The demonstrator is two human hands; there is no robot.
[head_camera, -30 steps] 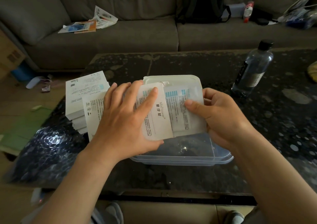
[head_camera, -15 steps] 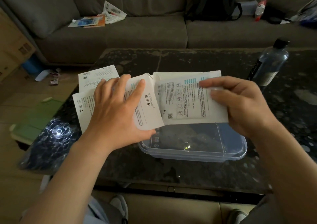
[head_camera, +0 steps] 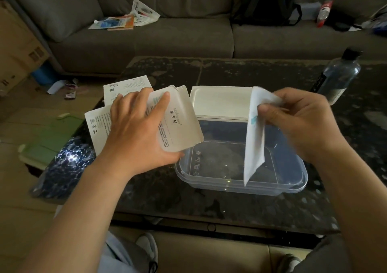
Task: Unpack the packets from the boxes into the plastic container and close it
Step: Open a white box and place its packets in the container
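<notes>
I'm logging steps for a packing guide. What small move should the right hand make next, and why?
Probably lower and release the packet: the right hand pinches it on edge, hanging over the open plastic container, while the left hand holds the box.

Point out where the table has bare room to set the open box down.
Bare table lies beyond the lid, toward the sofa, and in the near strip before the container. The left edge is crowded: stacked boxes, the left hand gripping the open box, shiny blue wrap. The right hand holds packets over the container; the bottle stands far right.
</notes>
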